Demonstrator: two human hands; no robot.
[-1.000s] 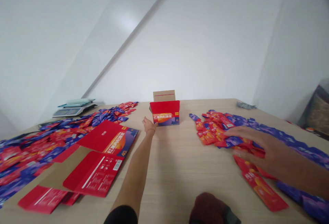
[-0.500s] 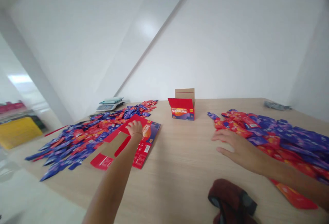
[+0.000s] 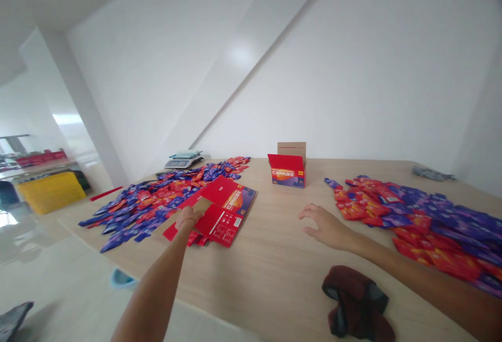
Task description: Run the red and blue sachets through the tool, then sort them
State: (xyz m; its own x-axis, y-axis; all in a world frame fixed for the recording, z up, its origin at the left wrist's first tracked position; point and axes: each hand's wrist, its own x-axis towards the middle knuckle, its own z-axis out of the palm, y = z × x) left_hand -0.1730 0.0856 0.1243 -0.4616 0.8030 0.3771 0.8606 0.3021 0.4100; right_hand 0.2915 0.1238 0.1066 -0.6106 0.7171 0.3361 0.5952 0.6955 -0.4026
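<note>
Bright; soft glare on wall column point(image 3: 235, 72); faint shadow on tabletop point(image 3: 274, 248); edges stretched, far left perhaps blurred.

The open box point(image 3: 288, 177) and flat carton point(image 3: 224, 216) read "红黑枸杞原浆" and "40".

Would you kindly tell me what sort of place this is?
Probably a packing room: piles of sachets, flat cartons and an open box share one table.

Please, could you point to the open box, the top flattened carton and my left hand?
Open box point(image 3: 288, 177): head view, on its printed front.
Top flattened carton point(image 3: 220, 223): head view, on its barcode panel.
Left hand point(image 3: 187, 217): head view, on the back of the hand.
</note>
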